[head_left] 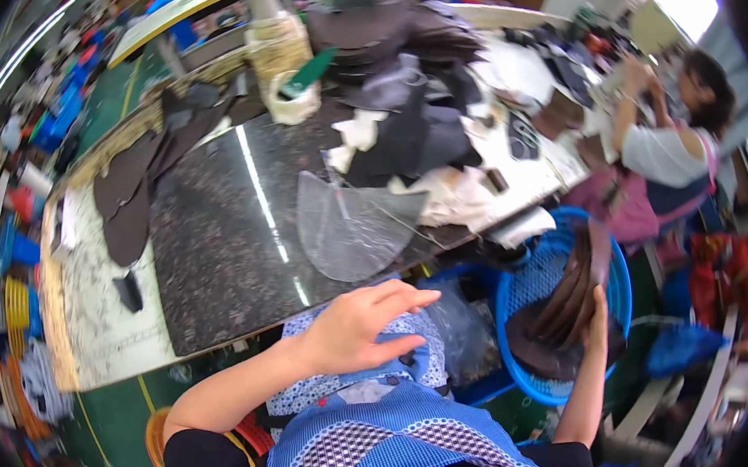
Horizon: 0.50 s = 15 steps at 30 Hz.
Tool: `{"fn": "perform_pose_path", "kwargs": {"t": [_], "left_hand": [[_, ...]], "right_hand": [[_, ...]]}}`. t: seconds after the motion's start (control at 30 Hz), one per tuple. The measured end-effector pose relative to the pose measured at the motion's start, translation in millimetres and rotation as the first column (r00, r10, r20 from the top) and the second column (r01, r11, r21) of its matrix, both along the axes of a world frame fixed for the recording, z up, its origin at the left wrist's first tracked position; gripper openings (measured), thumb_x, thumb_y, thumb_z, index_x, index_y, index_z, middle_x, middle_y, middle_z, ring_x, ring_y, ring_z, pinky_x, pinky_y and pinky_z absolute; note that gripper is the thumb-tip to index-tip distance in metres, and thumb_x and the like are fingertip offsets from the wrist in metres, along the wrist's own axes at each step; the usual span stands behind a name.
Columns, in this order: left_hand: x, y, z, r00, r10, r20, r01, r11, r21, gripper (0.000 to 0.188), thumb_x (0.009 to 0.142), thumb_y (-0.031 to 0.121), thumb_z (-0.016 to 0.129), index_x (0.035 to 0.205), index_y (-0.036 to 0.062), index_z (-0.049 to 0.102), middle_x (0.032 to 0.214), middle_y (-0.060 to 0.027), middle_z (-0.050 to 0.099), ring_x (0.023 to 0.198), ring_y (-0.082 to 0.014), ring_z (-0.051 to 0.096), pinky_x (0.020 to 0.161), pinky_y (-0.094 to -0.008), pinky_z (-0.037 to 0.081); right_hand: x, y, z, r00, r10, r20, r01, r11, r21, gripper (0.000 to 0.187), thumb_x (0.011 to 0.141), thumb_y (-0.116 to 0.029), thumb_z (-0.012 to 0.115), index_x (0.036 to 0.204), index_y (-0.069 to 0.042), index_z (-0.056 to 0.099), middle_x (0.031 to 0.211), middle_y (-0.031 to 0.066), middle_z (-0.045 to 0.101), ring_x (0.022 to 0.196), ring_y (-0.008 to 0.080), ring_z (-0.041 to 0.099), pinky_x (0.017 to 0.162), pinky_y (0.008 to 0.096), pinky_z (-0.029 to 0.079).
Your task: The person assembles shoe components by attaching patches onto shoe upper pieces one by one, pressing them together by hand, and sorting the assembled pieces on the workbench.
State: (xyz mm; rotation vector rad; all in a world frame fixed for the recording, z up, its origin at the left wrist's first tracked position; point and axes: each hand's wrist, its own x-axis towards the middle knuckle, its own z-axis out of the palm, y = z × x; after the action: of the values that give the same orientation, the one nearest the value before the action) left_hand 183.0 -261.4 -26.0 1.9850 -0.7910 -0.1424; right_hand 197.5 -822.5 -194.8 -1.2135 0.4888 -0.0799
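My left hand (366, 327) hovers in front of my lap near the table's front edge, its fingers stretched out and thumb apart, holding nothing. Down to the right, my right hand (593, 321) grips the edge of a bundle of dark brown leather pieces (566, 292). These curved, layered pieces lie in a round blue plastic basket (505, 311) beside the table. Part of my right hand's fingers is hidden behind the bundle. A clear plastic template (347, 227) rests on the dark stone slab (214, 238) just beyond my left hand.
Leather scraps (418, 132) and pale pieces (460, 195) cover the table's right half. At the back stands a white container with a green-handled tool (308, 72). Brown cut leather (126, 197) lies at left. Another person (672, 136) works at the right end.
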Motion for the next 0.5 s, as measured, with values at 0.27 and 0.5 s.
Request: {"fn": "perform_pose_path", "kwargs": {"t": [0.27,0.5], "left_hand": [[-28,134,22,0.802,0.597,-0.021,-0.592,0.799,0.108,0.03,0.09,0.011,0.078,0.12,0.0036,0.073,0.11,-0.0109,0.074,0.1,-0.0257,0.074,0.089,-0.0344,0.058],[48,320,8,0.388,0.686,0.616,-0.921,0.317,0.227,0.025,0.09,0.018,0.075,0.11,0.0041,0.07,0.113,-0.0133,0.072,0.107,-0.0345,0.069,0.095,-0.043,0.054]], "right_hand": [[66,35,-111,0.834,0.154,-0.53,-0.444,0.757,-0.479,0.074,0.087,-0.052,0.082,0.134,0.002,0.065,0.107,0.0046,0.068,0.086,0.0136,0.063,0.074,0.0272,0.05],[69,-25,-123,0.947,0.043,-0.319,-0.27,0.643,-0.717,0.067,0.092,-0.043,0.08,0.129,0.009,0.063,0.112,0.0108,0.07,0.101,0.0226,0.065,0.092,0.0329,0.051]]}}
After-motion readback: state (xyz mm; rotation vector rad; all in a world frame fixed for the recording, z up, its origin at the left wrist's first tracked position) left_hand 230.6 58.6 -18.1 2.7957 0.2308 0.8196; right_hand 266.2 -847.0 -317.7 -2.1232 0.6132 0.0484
